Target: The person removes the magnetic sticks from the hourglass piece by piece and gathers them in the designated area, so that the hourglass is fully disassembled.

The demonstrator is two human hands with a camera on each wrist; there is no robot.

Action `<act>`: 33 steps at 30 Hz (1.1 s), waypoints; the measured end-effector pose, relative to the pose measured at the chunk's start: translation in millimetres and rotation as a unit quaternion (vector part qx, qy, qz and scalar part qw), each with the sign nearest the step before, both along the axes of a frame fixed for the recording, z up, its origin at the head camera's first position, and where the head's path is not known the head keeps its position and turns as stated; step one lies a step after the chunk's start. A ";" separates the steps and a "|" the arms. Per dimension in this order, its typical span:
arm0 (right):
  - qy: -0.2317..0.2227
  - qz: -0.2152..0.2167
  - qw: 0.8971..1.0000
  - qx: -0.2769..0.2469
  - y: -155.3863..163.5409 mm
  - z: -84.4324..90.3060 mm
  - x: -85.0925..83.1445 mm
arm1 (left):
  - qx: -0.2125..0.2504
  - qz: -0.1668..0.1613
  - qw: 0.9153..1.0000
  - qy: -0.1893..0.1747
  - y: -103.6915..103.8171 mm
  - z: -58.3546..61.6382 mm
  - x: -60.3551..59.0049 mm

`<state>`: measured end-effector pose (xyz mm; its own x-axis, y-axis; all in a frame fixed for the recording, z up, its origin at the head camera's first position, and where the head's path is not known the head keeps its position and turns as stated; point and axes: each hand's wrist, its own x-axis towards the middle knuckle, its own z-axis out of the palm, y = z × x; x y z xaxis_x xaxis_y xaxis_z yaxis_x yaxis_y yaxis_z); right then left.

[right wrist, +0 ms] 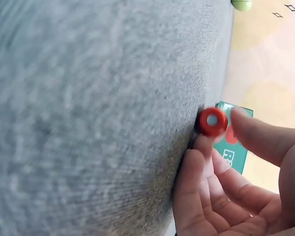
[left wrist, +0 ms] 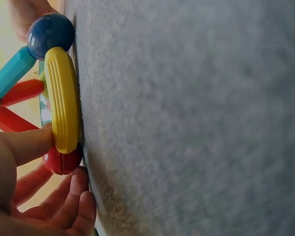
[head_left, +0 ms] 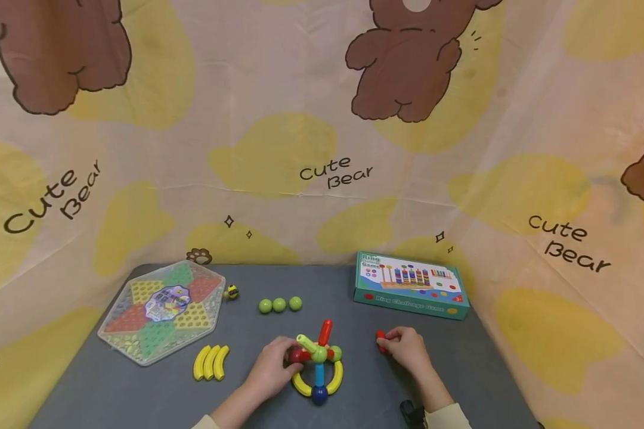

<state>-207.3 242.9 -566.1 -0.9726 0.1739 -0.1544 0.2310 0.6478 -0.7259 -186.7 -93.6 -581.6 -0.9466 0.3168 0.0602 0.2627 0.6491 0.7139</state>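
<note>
A model of magnetic sticks and balls stands on the table in front of me, with a light green ball [head_left: 319, 354] on top and a dark blue ball [head_left: 319, 395] nearest me. Curved yellow sticks [head_left: 336, 378] form part of its base. My left hand [head_left: 271, 369] grips its left side; in the left wrist view the thumb lies against a yellow stick [left wrist: 64, 103] and fingers touch the red ball [left wrist: 64, 161]. To the right, my right hand [head_left: 408, 348] pinches a loose red stick [head_left: 381, 341] at the tabletop. Its round end [right wrist: 213, 121] faces the right wrist camera.
Three curved yellow sticks [head_left: 211, 362] lie left of the model, and three green balls [head_left: 279, 305] sit behind it. A hexagonal game board [head_left: 139, 292] and a small yellow-and-black toy [head_left: 232, 292] are at left. A green game box [head_left: 410, 304] lies at back right.
</note>
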 end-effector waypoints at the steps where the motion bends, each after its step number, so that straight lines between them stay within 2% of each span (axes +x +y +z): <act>1: 0.003 -0.001 1.000 0.002 0.5 -0.3 -0.6 | 0.003 0.003 1.000 0.001 -0.6 -0.2 -0.6; 7: 0.062 -0.013 0.998 0.000 -0.2 2.5 0.1 | 0.005 0.002 1.000 0.002 -3.2 0.0 -3.4; 14: 0.117 0.010 0.993 -0.027 -16.6 26.2 4.7 | -0.002 0.009 1.000 -0.027 0.9 4.1 -2.0; 19: 0.134 0.025 0.989 -0.058 -29.1 42.2 11.0 | 0.008 0.007 1.000 -0.022 -0.5 3.8 -1.7; 22: 0.145 0.031 0.986 -0.080 -34.7 47.2 13.8 | 0.007 0.004 0.999 -0.032 -1.9 3.6 0.0; 29: 0.158 0.076 0.977 -0.125 -49.4 49.6 18.3 | 0.025 -0.009 0.997 -0.067 -2.9 2.7 0.5; 33: 0.151 0.100 0.973 -0.140 -58.5 49.8 20.8 | 0.052 0.000 0.995 -0.079 -5.2 1.8 -1.5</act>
